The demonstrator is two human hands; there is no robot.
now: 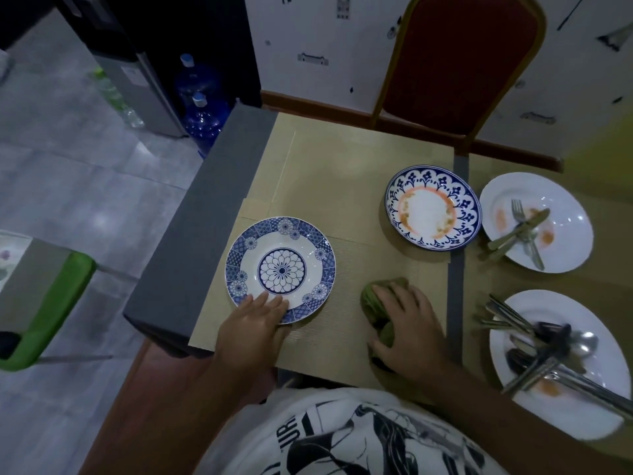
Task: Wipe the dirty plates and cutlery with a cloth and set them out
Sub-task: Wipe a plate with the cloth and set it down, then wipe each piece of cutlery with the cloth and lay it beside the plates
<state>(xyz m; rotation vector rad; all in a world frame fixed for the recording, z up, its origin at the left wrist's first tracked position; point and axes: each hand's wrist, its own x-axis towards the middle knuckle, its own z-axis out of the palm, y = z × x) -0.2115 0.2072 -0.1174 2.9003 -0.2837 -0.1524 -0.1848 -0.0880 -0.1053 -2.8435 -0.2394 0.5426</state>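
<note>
Table seen from above, dim light. Tan placemats (342,173) cover the top.

- Blue-and-white floral plate (281,269) at 9 o'clock of frame centre, looks clean. Left hand (255,320) lies flat on its 6 o'clock rim, fingers straight.
- Right hand (407,330) at 5 o'clock of centre, curled over a wadded green cloth (375,298) on the mat.
- Blue-patterned plate (432,209) at 2 o'clock, ringed with orange residue.
- Upper white plate (561,207) at 3 o'clock, touching the patterned plate's rim, orange smears; fork and knife (520,228) crossed on it.
- Lower white plate (589,317) at 4 o'clock, carrying a cutlery pile (544,341) and an orange smear.
- Red padded chair (459,56) at 12 o'clock.
</note>
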